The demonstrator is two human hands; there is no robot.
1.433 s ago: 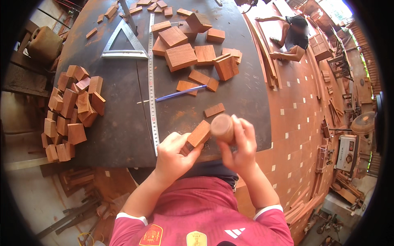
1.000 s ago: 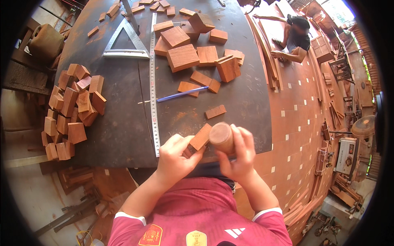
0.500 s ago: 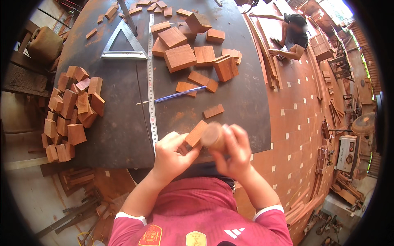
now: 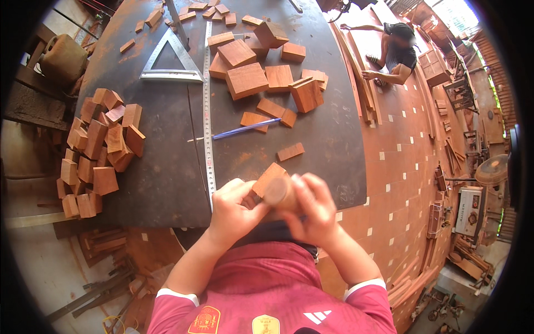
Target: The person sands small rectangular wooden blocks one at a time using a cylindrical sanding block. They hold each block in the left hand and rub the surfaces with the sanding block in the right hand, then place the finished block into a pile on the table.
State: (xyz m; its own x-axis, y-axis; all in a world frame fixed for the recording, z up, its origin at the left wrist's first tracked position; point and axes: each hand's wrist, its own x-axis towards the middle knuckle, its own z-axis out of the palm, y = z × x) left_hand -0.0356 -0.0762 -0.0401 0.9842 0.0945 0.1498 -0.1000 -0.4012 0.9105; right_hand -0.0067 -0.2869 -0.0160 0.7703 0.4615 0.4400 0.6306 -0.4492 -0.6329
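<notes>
Reddish-brown wood fills the head view: the left hand [image 4: 233,207] is clamped on a rectangular block [image 4: 268,176], held near the close edge of the dark tabletop [image 4: 158,167], while the right hand [image 4: 315,210] grips a rounded, flat-ended wooden piece [image 4: 276,191], slightly blurred. That piece overlaps the block's near end, so whether the two touch I cannot tell; the hands are close together. Just beyond them lies a small loose block [image 4: 291,152]. Farther up, a blue pen [image 4: 245,129] points toward a white measuring strip [image 4: 208,114], with a metal set square [image 4: 172,74] beside the strip. Larger blocks [image 4: 247,81] cluster right of it; a pile of smaller blocks [image 4: 104,180] sits at left. At upper right, another person [image 4: 399,54] is near long boards [image 4: 360,83].
</notes>
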